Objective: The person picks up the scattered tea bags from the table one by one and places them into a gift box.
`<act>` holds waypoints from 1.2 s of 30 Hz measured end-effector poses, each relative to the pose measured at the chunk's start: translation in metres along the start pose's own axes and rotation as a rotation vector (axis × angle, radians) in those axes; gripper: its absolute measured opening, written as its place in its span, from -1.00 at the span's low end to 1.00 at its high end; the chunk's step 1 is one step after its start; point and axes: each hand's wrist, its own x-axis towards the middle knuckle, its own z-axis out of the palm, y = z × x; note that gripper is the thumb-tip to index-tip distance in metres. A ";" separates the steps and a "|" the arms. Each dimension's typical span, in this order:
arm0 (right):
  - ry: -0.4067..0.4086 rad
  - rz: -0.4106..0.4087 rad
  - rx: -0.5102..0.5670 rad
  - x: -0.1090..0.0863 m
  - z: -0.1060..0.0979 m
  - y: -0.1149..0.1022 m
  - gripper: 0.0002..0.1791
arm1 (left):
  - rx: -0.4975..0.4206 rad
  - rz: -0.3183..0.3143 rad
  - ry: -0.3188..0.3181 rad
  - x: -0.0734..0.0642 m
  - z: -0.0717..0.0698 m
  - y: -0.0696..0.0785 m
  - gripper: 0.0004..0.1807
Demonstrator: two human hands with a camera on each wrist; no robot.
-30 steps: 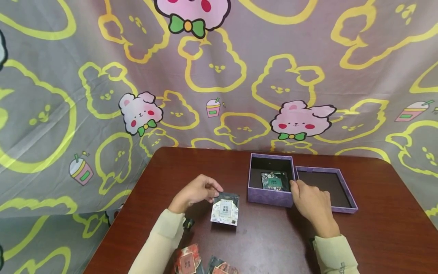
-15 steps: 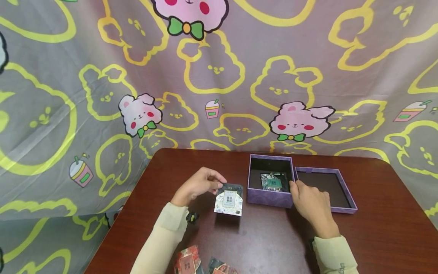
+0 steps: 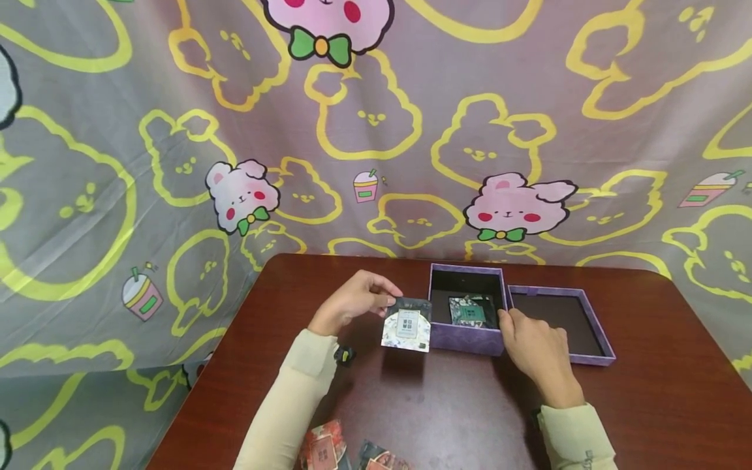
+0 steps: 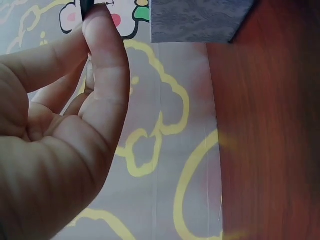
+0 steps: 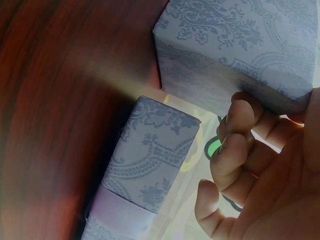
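Observation:
My left hand [image 3: 355, 303] pinches the top corner of a white and black tea sachet [image 3: 407, 325] between thumb and forefinger. The sachet hangs above the table, just left of an open purple box [image 3: 464, 339], overlapping its front left corner in the head view. In the left wrist view only a dark sliver of the sachet [image 4: 86, 7] shows above the fingertips. Inside the box lies a green-labelled sachet [image 3: 470, 313]. With curled fingers my right hand [image 3: 537, 356] holds the box at its front right corner; the right wrist view shows fingers against the patterned box side [image 5: 200, 75].
Right of the box lies its shallow purple lid [image 3: 590, 326], dark inside facing up. A red sachet [image 3: 324, 447] and a dark one with an orange label [image 3: 378, 460] lie at the table's [image 3: 464, 418] near side. A patterned curtain [image 3: 376, 130] hangs behind.
My left hand has lifted the white and black sachet and carried it rightward and away from me, up to the box. The right hand stays on the box.

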 end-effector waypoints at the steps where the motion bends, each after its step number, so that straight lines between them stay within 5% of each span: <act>1: -0.001 0.004 -0.001 0.000 0.000 0.000 -0.48 | -0.014 0.001 -0.003 0.004 0.002 0.002 -0.85; 18: -0.018 0.008 -0.004 -0.004 0.000 -0.002 -0.46 | -0.013 0.048 0.000 0.041 0.024 0.019 -0.87; 36: -0.002 0.011 -0.001 -0.008 0.000 -0.004 -0.48 | 0.009 0.025 0.021 0.073 0.051 0.041 -0.88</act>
